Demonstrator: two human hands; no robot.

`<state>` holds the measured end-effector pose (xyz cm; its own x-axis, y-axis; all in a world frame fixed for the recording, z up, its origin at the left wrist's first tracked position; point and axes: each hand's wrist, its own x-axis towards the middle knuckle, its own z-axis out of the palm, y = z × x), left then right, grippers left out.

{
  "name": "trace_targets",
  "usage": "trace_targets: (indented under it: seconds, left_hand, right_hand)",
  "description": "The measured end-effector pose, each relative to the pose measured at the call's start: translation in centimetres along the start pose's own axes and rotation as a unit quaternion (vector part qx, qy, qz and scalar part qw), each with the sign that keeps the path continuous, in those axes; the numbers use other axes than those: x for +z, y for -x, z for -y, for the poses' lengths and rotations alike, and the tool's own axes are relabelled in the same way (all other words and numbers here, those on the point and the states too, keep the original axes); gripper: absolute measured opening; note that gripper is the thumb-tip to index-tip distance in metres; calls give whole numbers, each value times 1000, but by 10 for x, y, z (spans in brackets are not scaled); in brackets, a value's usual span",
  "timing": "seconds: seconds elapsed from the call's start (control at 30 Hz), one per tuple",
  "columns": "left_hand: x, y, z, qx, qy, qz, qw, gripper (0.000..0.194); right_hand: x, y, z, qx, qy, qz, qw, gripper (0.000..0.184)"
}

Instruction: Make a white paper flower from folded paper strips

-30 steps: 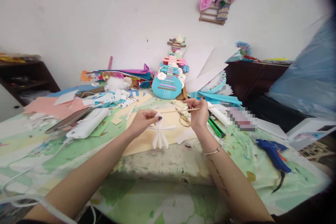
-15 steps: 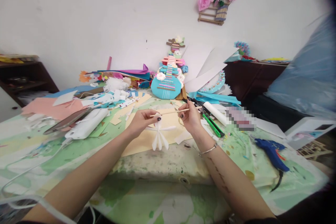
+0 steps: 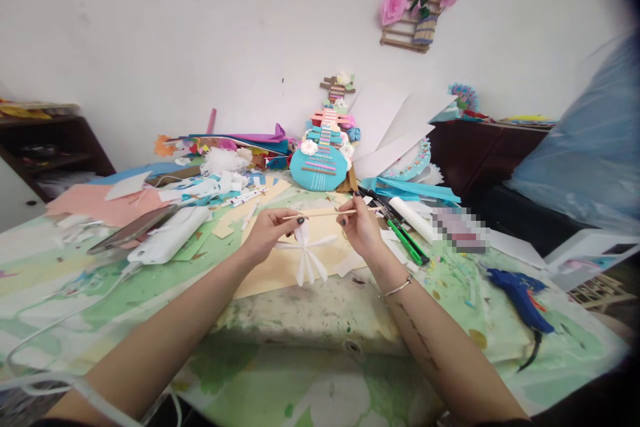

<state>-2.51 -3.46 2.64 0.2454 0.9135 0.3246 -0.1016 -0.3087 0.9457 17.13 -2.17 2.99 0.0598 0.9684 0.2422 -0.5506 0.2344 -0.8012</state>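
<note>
Between my two hands a thin wooden stick lies nearly level. My left hand pinches its left end, with thumb and fingertips together. From those left fingers, at the stick, hangs a white flower-like piece with several narrow petals spread downward and sideways. How it joins the stick is hidden by the fingers. My right hand is closed on the stick's right part, its index finger raised above it. Below both hands lies a sheet of cream paper.
A blue paper lute with flowers leans on the wall. Right of my hands are a green cutter, a white roll and a blue glue gun. Leftward lie a white power bank, a phone and paper scraps.
The petals have swung slightly to the right under my left hand. Both hands keep hold of the stick, and it sits a little more level. The whole view has shifted slightly.
</note>
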Motion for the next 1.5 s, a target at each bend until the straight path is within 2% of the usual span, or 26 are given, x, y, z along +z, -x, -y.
trace_targets:
  seconds: [0.13,0.27,0.3,0.37,0.4,0.47,0.53,0.57,0.6,0.67,0.77,0.8,0.87,1.0,1.13,1.27,1.37,1.5]
  left_hand:
    - [-1,0,0,4,-12,-11,1000,21]
    - [-1,0,-1,7,-42,-30,999,22]
    - [-1,0,-1,9,-49,-35,998,23]
    - [0,0,-2,11,-63,-38,997,23]
    - [0,0,-2,11,-70,-37,997,24]
    - [0,0,-2,11,-83,-36,996,25]
    - [0,0,-2,11,-93,-36,995,25]
    - [0,0,-2,11,-97,-35,995,26]
    - [0,0,-1,10,-103,-33,994,26]
    - [0,0,0,10,-118,-23,993,26]
    - [1,1,2,8,-149,5,989,27]
    - [1,1,3,9,-156,19,988,27]
    - [2,2,3,12,-166,45,985,28]
    - [4,3,2,15,-187,50,981,27]
    - [4,3,1,3,-162,49,986,27]
    - [4,3,3,7,-158,51,986,27]
    - [4,3,4,17,-166,50,985,27]
    - [4,3,2,11,-168,49,985,26]
  right_hand:
    - [-1,1,-1,8,1,8,1000,33]
    - [-8,-4,4,42,70,-37,996,35]
    - [-10,-6,7,29,104,-57,992,37]
    - [-14,-9,14,-60,209,-115,969,36]
    - [-15,-10,19,-133,281,-146,939,37]
    - [-16,-8,28,-268,421,-166,850,40]
    - [-13,-2,35,-351,532,-132,759,31]
    - [-11,1,37,-377,564,-119,725,24]
    - [-8,5,39,-392,588,-102,700,20]
    - [-3,12,38,-393,622,0,677,17]
    - [3,18,29,-337,621,204,678,21]
    - [4,20,24,-315,610,250,682,23]
    - [5,21,14,-287,587,292,699,27]
    - [5,22,2,-288,560,281,724,28]
    - [5,22,2,-293,543,277,736,30]
    - [7,23,4,-270,548,265,746,32]
    - [8,24,3,-263,569,246,739,31]
    - [7,24,2,-280,591,244,716,33]
